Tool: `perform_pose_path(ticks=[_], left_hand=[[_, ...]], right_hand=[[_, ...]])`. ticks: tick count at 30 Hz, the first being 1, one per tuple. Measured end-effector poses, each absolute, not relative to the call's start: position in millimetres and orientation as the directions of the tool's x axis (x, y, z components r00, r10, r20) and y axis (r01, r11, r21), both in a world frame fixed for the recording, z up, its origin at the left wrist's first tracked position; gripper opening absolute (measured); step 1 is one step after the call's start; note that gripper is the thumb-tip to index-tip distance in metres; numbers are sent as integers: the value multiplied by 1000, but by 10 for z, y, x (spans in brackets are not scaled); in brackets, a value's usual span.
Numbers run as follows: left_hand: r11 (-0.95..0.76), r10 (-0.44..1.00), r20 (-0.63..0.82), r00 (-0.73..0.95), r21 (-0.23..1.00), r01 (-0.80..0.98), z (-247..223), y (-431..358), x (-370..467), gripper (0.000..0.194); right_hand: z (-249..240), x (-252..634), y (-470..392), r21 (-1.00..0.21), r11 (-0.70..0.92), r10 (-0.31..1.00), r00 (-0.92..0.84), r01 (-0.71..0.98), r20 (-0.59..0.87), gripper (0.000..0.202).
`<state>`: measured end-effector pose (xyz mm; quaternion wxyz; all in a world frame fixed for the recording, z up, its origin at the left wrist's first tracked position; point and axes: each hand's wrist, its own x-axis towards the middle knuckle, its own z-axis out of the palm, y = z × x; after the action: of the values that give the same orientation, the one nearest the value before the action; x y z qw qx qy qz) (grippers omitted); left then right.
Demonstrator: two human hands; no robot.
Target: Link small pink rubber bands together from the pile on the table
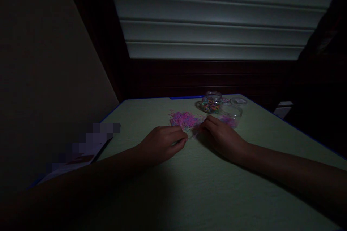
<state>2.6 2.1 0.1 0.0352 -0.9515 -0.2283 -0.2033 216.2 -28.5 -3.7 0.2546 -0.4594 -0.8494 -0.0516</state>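
Observation:
My left hand (pixel 165 142) is closed in a pinch, with a thin pale rubber band (pixel 193 135) at its fingertips. The band stretches toward my right hand (pixel 221 135), whose bent fingers are pressed together at its other end; those fingertips are partly hidden and dark. Just beyond both hands lies a loose pile of tiny pink and purple rubber bands (pixel 184 119). Close behind my right hand is a clear open jar (pixel 234 113) with more pink bands in its bottom.
Behind stands a second clear jar (pixel 213 103) of multicoloured hair ties. A clear lid (pixel 239 101) lies at the back right of the pale green table (pixel 195 191). A flat printed item (pixel 81 160), partly pixelated, rests at the left edge. The light is dim.

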Motion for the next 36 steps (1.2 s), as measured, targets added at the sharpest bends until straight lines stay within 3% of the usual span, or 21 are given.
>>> perform_pose_path(ticks=[9, 25, 31, 36], left_hand=[[-908, 397, 422, 815, 51, 416, 4, 14, 22, 24], [-924, 313, 481, 819, -46, 380, 41, -27, 41, 23], [-930, 307, 483, 820, -31, 367, 33, -17, 34, 22], [-924, 316, 480, 819, -41, 380, 15, -4, 26, 22]], right_hand=[[23, 2144, -374, -103, 635, 681, -492, 766, 543, 18], [31, 2153, -402, 35, 706, 590, -614, 708, 524, 23], [39, 2153, -405, 9, 690, 619, -597, 724, 511, 22], [53, 2142, -404, -93, 670, 654, -526, 737, 544, 17]])
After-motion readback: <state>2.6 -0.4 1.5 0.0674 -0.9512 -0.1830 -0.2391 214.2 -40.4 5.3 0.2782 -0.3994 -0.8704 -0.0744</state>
